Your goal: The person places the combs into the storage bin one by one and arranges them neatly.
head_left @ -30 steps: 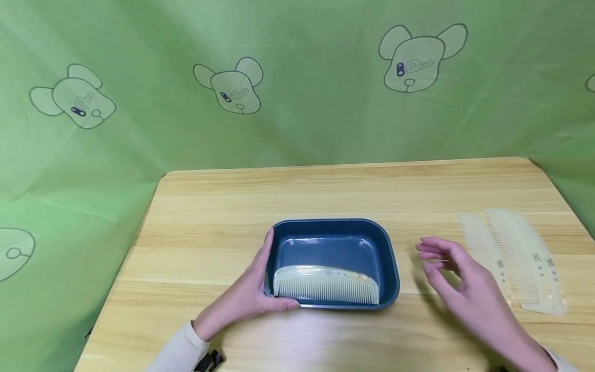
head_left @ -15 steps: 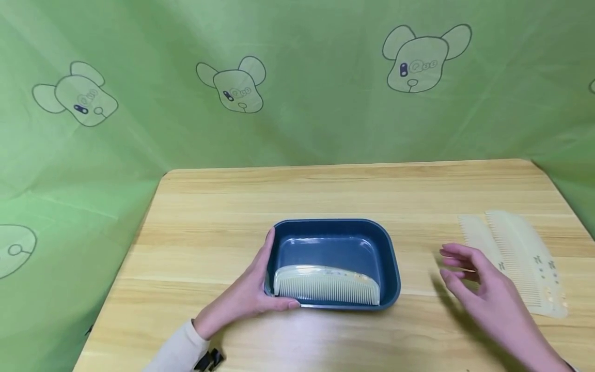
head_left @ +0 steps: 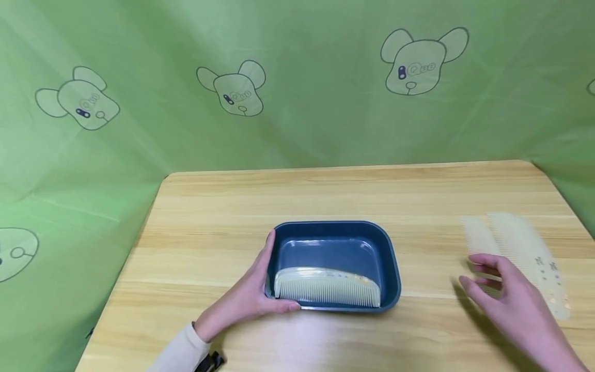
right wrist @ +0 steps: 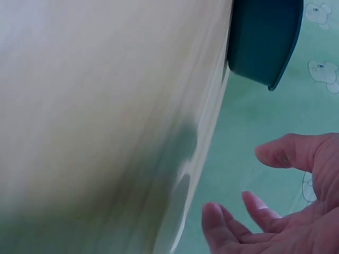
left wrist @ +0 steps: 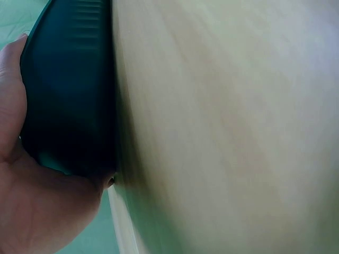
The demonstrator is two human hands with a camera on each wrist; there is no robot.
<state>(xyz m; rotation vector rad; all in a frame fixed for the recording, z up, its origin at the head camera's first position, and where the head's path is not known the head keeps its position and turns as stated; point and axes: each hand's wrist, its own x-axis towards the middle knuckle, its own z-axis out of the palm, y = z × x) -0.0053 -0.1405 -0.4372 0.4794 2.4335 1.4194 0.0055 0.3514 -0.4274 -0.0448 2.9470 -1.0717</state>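
A dark blue rectangular tray (head_left: 325, 252) sits on the table with a pale comb (head_left: 327, 284) inside, lying along its near wall, teeth toward me. My left hand (head_left: 253, 294) grips the tray's left end, thumb along the near rim and fingers at the left side. In the left wrist view, that hand (left wrist: 42, 196) lies against the tray's dark outer wall (left wrist: 69, 90). At the right, my right hand (head_left: 516, 305) hovers over flat pale combs (head_left: 525, 240), hiding part of them. Its thumb and fingers are loosely bent and apart, with nothing between them, as the right wrist view shows.
The wooden table (head_left: 223, 206) carries the tray mid-front and the combs at right. A green cloth (head_left: 316, 129) with bear-like drawings hangs behind and at both sides. A black object (head_left: 210, 361) is near the left sleeve (head_left: 183, 351).
My right hand has moved right, away from the tray, and now covers part of the combs. My left hand, the tray and the comb inside have stayed put.
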